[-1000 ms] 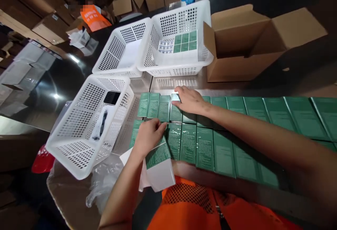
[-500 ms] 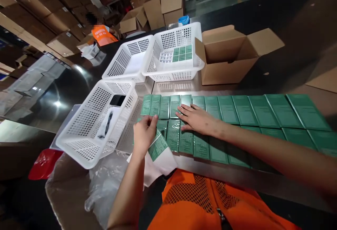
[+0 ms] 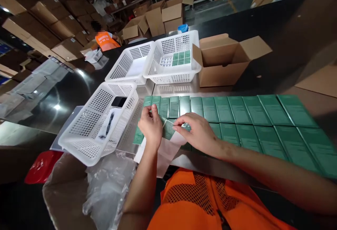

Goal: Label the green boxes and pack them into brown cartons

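My left hand (image 3: 151,126) is closed, thumb against fingers, on a limp white label sheet (image 3: 163,154) with a green patterned part near its top. At the right edge of that green part, the thumb and fingertips of my right hand (image 3: 196,132) are pinched together on the sheet; whether a single label is between them is too small to tell. Beneath and beyond both hands, shiny green boxes (image 3: 234,109) lie side by side in two rows. My hands and the sheet hide several boxes in the nearer row.
A white basket (image 3: 79,126) at left holds a pen (image 3: 109,124) and a dark flat object (image 3: 119,101). Behind stand two more baskets, one with green label sheets (image 3: 181,58), and an open carton (image 3: 223,72). Clear plastic (image 3: 110,184) lies lower left. A person in orange (image 3: 106,40) is farther back.
My right hand has lifted off the green boxes and moved to the label sheet, closing from flat to a pinch. My left hand has shifted slightly right and up with the sheet.
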Motion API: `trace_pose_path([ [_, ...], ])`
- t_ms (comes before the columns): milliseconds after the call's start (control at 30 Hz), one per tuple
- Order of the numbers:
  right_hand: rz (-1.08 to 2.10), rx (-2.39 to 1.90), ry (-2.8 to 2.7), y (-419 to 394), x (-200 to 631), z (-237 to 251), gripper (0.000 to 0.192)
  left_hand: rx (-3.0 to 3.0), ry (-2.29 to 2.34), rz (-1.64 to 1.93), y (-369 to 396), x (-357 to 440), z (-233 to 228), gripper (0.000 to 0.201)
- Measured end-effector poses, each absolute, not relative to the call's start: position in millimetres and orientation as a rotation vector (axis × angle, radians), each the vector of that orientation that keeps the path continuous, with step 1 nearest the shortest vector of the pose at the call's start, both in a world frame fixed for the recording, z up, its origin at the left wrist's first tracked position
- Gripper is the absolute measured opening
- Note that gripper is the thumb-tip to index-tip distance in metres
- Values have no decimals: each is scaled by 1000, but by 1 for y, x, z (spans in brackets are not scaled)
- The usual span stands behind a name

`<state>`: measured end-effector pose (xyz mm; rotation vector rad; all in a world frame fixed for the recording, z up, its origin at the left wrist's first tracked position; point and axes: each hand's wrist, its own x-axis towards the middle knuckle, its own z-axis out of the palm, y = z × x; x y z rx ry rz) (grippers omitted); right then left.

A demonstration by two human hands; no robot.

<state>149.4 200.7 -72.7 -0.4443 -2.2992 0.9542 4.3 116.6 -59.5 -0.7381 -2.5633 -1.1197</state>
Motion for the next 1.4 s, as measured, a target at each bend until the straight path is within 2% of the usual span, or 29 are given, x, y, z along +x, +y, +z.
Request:
trace_pose_path([
  [133, 391, 74, -2179, 181, 162, -75, 16, -769, -2651, -1036, 115, -2, -64, 27],
  [200, 372, 385, -2138, 172, 175, -66, 21, -784, -2699, -1006, 114, -11, -67, 28],
  [267, 574, 487, -2129, 172, 187, -51, 25, -840, -2746, -1003, 111, -21, -70, 28],
  [333, 901, 292, -2131, 188, 194, -37, 19, -987, -2783, -1099, 109, -26, -72, 32],
  [400, 1177, -105, -2118, 218, 192, -31, 12, -1223, -2825, -1294, 109, -26, -73, 41],
  [500, 1366, -633, -2062, 269, 176, -37, 21, -1614, -2878, -1556, 115, -16, -72, 54],
  [600, 1510, -752, -2057, 304, 156, -54, 32, -1857, -2900, -1586, 126, -6, -72, 47],
  [700, 1615, -765, -2071, 317, 140, -70, 33, -1887, -2930, -1483, 138, -5, -77, 36],
  [800, 1563, -780, -2166, 325, 127, -82, 24, -1835, -3006, -1426, 149, -10, -87, 34],
  [900, 1359, -885, -2346, 333, 116, -92, 15, -1760, -3156, -1283, 160, -13, -97, 34],
  [1133, 1223, -990, -2549, 343, 108, -113, 14, -1671, -3327, -747, 178, -8, -103, 34],
  [1400, 1141, -905, -2551, 340, 109, -119, 14, -1601, -3370, -804, 181, -7, -103, 33],
])
